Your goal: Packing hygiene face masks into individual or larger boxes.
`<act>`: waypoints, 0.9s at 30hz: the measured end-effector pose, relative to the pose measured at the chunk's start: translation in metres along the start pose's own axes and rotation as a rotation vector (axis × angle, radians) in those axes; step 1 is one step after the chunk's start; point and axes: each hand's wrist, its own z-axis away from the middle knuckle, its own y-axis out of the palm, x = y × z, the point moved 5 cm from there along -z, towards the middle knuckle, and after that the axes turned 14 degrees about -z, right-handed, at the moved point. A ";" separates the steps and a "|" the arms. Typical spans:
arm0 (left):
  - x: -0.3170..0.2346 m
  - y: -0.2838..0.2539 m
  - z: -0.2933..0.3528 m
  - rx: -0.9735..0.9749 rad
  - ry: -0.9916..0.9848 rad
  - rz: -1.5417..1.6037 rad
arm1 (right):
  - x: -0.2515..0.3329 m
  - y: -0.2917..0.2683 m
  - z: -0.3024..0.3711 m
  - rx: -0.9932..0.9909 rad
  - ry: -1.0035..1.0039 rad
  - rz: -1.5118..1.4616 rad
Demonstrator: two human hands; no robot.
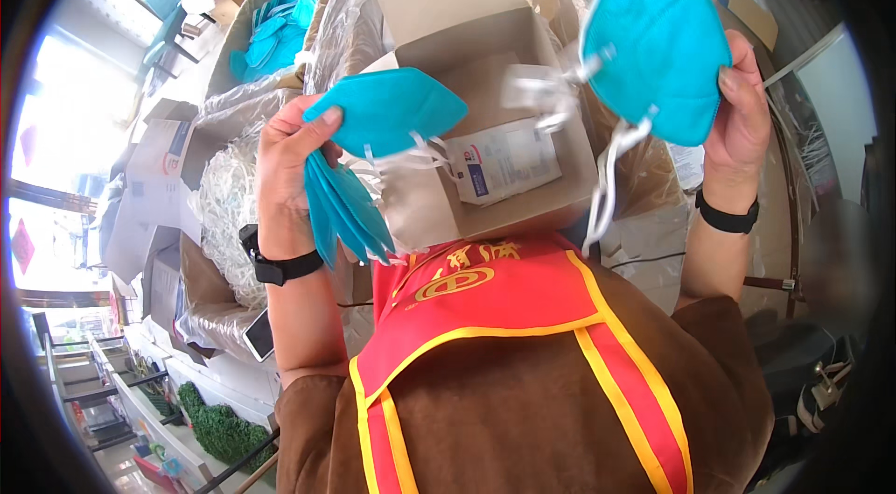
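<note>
My left hand [284, 150] is closed on several teal folded face masks [397, 111]; the thumb presses the top one and the others fan out below it. White ear loops dangle from their edges. On the right, my right hand [742, 116] pinches one teal face mask [658, 46] by its outer edge, thumb in front, held up and opened toward me. Its white loops [611, 172] hang down, partly blurred. Between the hands stands an open cardboard box [411, 200] with a white printed packet [511, 161] lying inside.
A plastic-lined carton at the upper left holds a heap of teal masks [275, 27]. Below it, another lined box contains a tangle of white straps [229, 214]. A phone-like dark screen [259, 335] rests near my left forearm. Green plants [219, 433] stand at the lower left.
</note>
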 end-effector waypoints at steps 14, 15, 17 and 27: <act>-0.021 0.065 0.013 0.087 0.079 0.291 | -0.096 0.099 -0.021 0.410 0.202 0.574; -0.020 0.063 0.013 0.079 0.075 0.292 | -0.096 0.099 -0.021 0.416 0.209 0.570; -0.015 0.053 0.013 -0.082 -0.050 0.248 | -0.083 0.100 -0.024 0.373 -0.137 0.981; 0.046 0.073 0.011 -0.141 -0.193 0.441 | -0.131 0.129 0.028 0.479 -0.128 0.804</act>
